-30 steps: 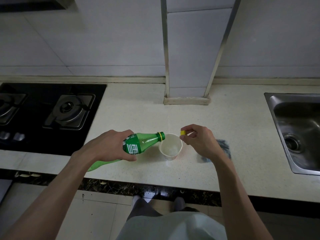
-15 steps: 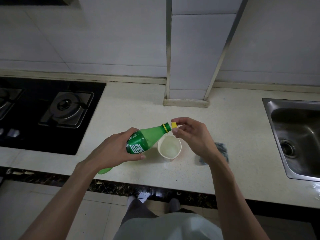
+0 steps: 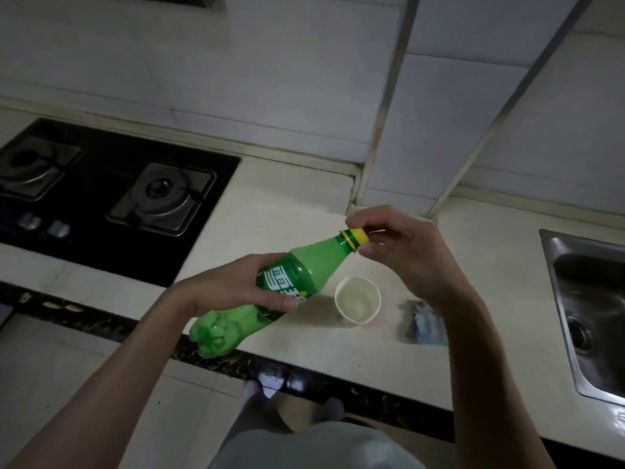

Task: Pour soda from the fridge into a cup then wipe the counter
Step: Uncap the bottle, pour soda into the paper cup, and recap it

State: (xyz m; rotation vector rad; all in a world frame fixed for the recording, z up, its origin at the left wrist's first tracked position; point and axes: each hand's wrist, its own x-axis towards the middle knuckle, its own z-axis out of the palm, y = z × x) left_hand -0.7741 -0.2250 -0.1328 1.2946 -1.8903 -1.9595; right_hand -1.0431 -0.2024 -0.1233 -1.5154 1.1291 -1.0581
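My left hand (image 3: 233, 286) grips a green soda bottle (image 3: 297, 275) around its label, held tilted above the counter with the neck pointing up and to the right. A yellow cap (image 3: 357, 235) sits on the bottle's mouth, and the fingertips of my right hand (image 3: 406, 252) are closed on it. Below the bottle neck a white paper cup (image 3: 357, 304) stands upright on the pale counter (image 3: 291, 204), with a little clear liquid in it. A dark blue-grey cloth (image 3: 422, 321) lies crumpled to the cup's right.
A black gas hob (image 3: 101, 194) with two burners fills the counter's left side. A steel sink (image 3: 588, 306) is sunk in at the right. A tiled column (image 3: 439, 130) stands against the wall behind the cup. The counter's dark front edge (image 3: 338, 377) runs below my arms.
The bottle has been raised off the cup's rim and tipped neck-up. My right hand brought the yellow cap from beside the cup onto the bottle's mouth.
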